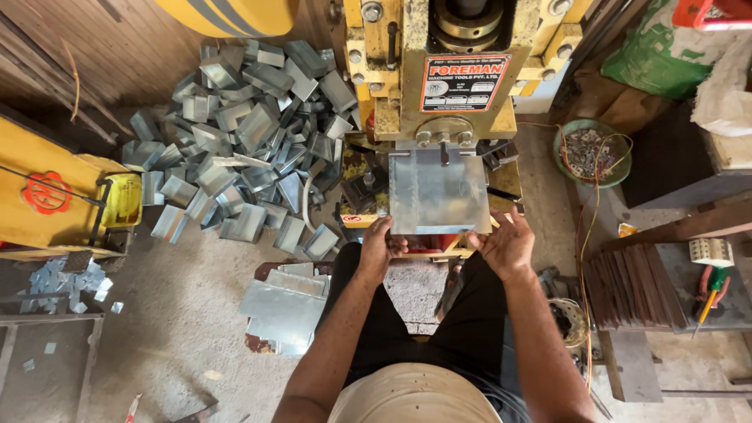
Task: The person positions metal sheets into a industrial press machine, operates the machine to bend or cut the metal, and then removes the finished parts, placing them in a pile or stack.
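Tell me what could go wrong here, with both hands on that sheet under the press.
1. Both the left hand and the right hand grip the near edge of the metal sheet close to the yellow press; fingers could be pinched if it cycles.
2. The bare sheet edges may cut unprotected skin.
3. The pile of bent metal pieces and the flat blanks lie by the legs; a snag or cut seems possible.

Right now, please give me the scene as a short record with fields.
Left hand: grips the near left corner of the flat metal sheet
Right hand: at the sheet's near right corner
Sheet: lies flat on the yellow press
Left of press: heap of bent metal pieces
By left knee: stack of flat blanks
Right: green bowl of small parts
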